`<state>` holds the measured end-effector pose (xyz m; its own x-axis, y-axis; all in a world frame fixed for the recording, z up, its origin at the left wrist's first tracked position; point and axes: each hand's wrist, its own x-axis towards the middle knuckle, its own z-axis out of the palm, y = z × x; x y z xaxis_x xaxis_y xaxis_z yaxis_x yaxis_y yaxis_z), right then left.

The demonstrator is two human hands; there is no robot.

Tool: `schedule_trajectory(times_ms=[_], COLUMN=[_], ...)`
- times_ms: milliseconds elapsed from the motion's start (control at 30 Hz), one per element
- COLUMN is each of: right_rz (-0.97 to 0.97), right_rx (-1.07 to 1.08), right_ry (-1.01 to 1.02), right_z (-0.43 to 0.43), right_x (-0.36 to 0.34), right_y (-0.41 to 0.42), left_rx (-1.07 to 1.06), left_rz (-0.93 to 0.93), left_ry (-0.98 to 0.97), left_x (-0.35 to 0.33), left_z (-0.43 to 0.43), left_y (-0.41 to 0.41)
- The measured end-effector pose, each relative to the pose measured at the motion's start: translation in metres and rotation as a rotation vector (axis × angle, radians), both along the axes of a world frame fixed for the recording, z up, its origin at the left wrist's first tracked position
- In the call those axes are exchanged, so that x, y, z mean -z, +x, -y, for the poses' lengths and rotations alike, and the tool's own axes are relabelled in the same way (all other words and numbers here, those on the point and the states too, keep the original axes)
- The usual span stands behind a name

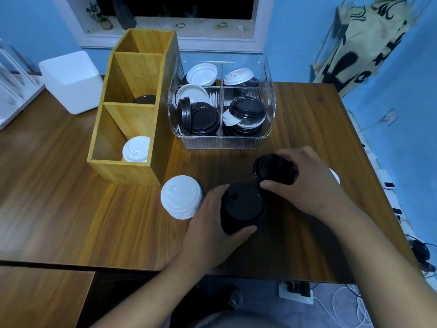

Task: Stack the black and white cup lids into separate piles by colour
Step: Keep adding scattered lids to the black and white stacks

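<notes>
A pile of black lids [243, 205] stands on the wooden table [71, 209] near its front edge, and my left hand [208, 223] grips it round the sides. My right hand [307, 183] holds a tilted black lid [274, 170] just behind and to the right of that pile. A pile of white lids [181, 196] stands to the left of the black pile. Part of a white lid [335, 176] shows behind my right hand.
A clear divided bin [269, 110] at the back holds several mixed black and white lids. A wooden three-compartment holder [132, 171] stands left of it, with a white lid stack [136, 149] in front and a black lid [144, 99] in the middle. A white foam box [71, 79] sits far left.
</notes>
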<state>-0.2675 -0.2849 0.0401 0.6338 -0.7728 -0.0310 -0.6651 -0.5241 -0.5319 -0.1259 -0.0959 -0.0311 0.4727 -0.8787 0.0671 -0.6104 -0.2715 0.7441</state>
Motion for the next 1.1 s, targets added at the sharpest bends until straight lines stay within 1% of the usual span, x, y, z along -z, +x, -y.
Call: schedule_trajectory(times_ms=[133, 333, 467, 600, 900, 1033, 1100], right_rz=[0.065, -0.066, -0.078, -0.130, -0.208, -0.251, -0.239], right_rx=[-0.091, -0.185, -0.180, -0.184, -0.179, -0.184, -0.177], right_ry=[0.009, -0.036, -0.071, -0.085, -0.105, -0.163, -0.186], right_z=[-0.036, -0.064, -0.070, -0.072, -0.071, -0.071, -0.072], right_x=[-0.011, 0.000, 0.005, 0.003, 0.003, 0.008, 0.012], right_y=[0.002, 0.014, 0.021, 0.025, 0.030, 0.030, 0.027], left_rx=[-0.008, -0.044, -0.055, -0.054, -0.011, 0.000, 0.007], left_rz=[-0.015, -0.068, -0.069, -0.070, -0.019, -0.009, -0.024], left_ry=[-0.029, -0.054, -0.050, -0.064, -0.095, -0.074, -0.076], left_x=[-0.001, 0.001, 0.004, 0.008, 0.008, 0.010, 0.008], left_z=[0.000, 0.003, 0.004, 0.003, 0.003, 0.003, 0.002], left_y=[-0.002, -0.003, -0.003, -0.004, -0.001, -0.001, -0.001])
